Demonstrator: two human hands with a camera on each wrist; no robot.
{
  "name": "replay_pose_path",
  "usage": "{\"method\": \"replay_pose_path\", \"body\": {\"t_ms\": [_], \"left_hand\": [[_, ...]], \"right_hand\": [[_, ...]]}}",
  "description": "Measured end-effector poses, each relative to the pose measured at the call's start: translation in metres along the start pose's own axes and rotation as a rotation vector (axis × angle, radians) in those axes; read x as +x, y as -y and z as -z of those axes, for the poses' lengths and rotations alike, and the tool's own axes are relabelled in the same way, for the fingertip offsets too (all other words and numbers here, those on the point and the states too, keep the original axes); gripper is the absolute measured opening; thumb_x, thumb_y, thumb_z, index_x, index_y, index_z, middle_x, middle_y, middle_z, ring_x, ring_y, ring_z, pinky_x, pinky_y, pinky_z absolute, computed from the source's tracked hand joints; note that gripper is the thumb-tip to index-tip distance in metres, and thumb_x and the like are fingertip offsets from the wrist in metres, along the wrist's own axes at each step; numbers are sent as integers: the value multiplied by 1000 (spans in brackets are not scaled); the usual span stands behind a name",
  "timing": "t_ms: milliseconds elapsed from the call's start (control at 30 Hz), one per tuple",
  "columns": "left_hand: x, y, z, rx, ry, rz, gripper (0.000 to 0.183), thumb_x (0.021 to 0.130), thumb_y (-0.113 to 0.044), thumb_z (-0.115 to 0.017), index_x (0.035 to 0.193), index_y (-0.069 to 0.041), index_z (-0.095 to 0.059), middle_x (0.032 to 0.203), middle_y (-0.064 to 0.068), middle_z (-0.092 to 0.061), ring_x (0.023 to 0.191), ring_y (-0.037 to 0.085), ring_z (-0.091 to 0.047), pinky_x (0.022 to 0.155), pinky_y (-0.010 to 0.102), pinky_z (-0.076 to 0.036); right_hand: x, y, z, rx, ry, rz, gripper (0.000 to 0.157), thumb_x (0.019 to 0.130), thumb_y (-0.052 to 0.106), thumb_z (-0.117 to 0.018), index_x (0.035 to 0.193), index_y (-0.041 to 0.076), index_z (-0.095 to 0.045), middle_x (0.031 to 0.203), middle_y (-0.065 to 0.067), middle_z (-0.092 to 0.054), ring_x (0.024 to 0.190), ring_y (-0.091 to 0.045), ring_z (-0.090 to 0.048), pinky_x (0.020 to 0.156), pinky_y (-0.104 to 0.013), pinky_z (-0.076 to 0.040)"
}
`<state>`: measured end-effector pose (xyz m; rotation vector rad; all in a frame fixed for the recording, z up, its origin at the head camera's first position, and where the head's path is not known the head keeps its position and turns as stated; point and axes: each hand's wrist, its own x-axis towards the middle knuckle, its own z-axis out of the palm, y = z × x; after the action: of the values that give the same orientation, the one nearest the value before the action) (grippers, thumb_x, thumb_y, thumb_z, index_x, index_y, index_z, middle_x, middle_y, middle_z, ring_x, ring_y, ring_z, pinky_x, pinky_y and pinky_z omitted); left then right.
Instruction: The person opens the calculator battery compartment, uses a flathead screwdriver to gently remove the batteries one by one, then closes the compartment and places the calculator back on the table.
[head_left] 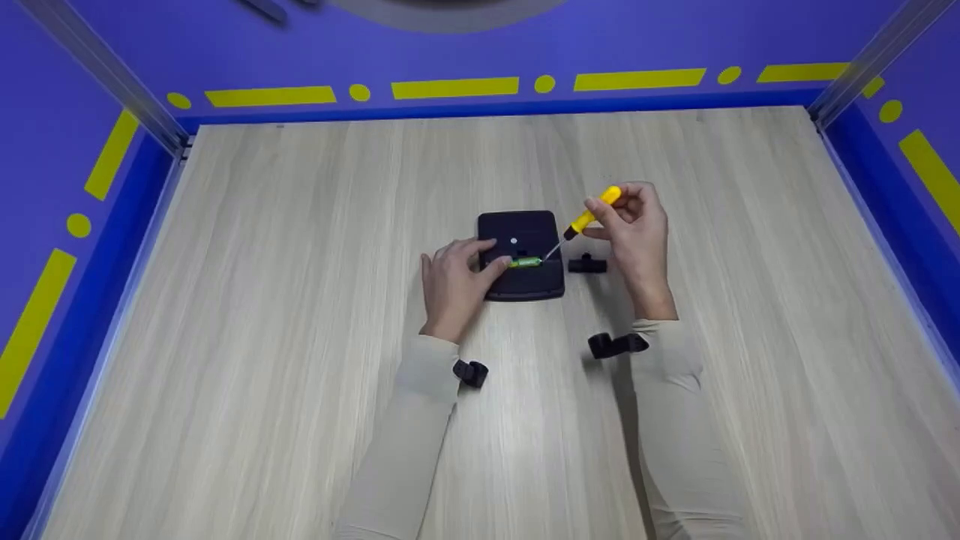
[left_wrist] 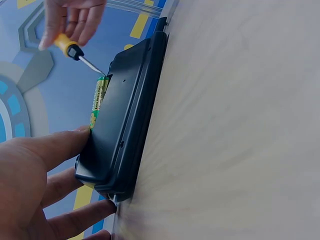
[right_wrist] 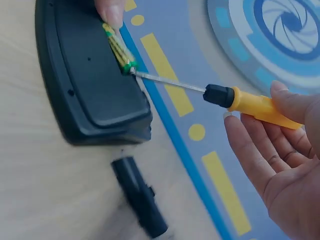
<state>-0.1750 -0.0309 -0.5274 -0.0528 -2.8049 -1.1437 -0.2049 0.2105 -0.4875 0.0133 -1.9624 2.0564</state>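
A flat black device (head_left: pixel 521 283) lies on the table with a battery slot in its upward face. My left hand (head_left: pixel 454 289) holds its left side, fingers along the edge. The left thumb presses one end of a green and yellow AA-type battery (left_wrist: pixel 99 97), which sits at the slot and shows above the face. My right hand (head_left: pixel 639 236) pinches the yellow handle of a screwdriver (right_wrist: pixel 250 104) between thumb and fingers. Slanting down to the left, its metal shaft (right_wrist: pixel 167 81) meets the battery's other end. The slot under the battery is largely hidden.
Just right of the device lies a small black cover-like piece (head_left: pixel 587 265) with a tab. Pale wood-grain table (head_left: pixel 300 300) surrounds the work. Blue panels (head_left: pixel 480 52) with yellow marks stand along the back and sides. Black camera mounts (head_left: pixel 471 373) sit at both wrists.
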Motion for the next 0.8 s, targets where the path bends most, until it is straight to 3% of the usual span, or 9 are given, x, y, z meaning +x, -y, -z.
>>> {"method": "replay_pose_path", "body": {"t_ms": [233,400,500,633,800], "left_hand": [[-1,-1,0,-4,-1,6,43,95,-47,-79,129,-20,-78,140,4,-69,140,31,-55,125,69,-12],[0,-1,0,-5,0,12,43,95,-47,-79,129,-20,-78,140,4,-69,140,31,-54,126,68,-11],[0,-1,0,-9,1,12,43,95,-46,-79,130,-20,-78,140,4,-69,140,31,-54,126,68,-11],[-1,-1,0,-14,2,11,43,95,-46,-80,130,-20,-77,140,4,-69,140,31,-54,126,68,-11],[-1,-1,0,-22,-9,2,43,95,-46,-80,128,-20,-78,138,4,-70,139,31,-55,125,69,-11]], "right_hand": [[4,-17,14,172,-58,-172,26,98,1,-75,112,1,-53,99,-12,-65,82,-19,-74,71,-33,-65],[4,-17,17,194,-71,-220,27,99,4,-76,112,0,-53,102,-12,-67,84,-20,-74,73,-31,-65],[4,-14,17,210,-83,-183,30,97,6,-78,115,0,-55,102,-13,-65,87,-21,-71,73,-31,-65],[4,-8,20,207,-112,-62,34,96,6,-80,120,-3,-59,105,-15,-66,89,-23,-70,74,-34,-65],[5,1,26,94,-168,115,30,94,2,-80,118,-6,-64,106,-15,-66,92,-24,-67,79,-32,-64]]}}
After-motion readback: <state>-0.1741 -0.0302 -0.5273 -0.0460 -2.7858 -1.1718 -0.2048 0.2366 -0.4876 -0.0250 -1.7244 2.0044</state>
